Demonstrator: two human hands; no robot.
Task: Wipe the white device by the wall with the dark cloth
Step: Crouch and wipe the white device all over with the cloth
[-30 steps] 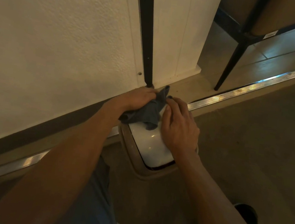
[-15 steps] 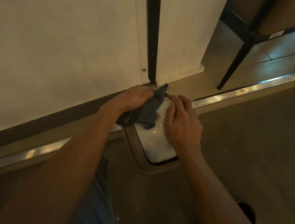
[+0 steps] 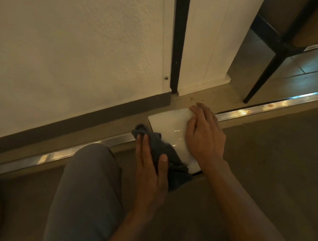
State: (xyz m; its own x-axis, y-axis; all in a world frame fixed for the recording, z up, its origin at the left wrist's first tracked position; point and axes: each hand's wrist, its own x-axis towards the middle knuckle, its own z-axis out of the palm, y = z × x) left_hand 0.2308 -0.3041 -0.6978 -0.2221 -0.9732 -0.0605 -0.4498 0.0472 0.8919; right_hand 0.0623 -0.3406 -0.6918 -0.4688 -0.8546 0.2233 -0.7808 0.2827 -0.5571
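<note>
The white device [image 3: 170,128] lies on the floor beside the wall, its glossy top catching light. My left hand [image 3: 150,168] holds the dark cloth [image 3: 166,156] against the device's near left part, thumb and fingers around the bunched fabric. The cloth hangs over the device's near edge. My right hand [image 3: 205,135] rests on the device's right side, fingers curled over its far right corner. Most of the device's right and near parts are hidden under the hands and cloth.
A white wall [image 3: 73,37] with a dark skirting runs behind the device, with a black vertical post [image 3: 178,37]. A metal floor strip [image 3: 278,105] crosses the scene. A black chair leg [image 3: 262,75] stands at the right. My knee [image 3: 88,182] is at the lower left.
My left hand has dragged the cloth from the device's far end toward me, to its near left part. The device's far top is now uncovered. My right hand stays on its right side.
</note>
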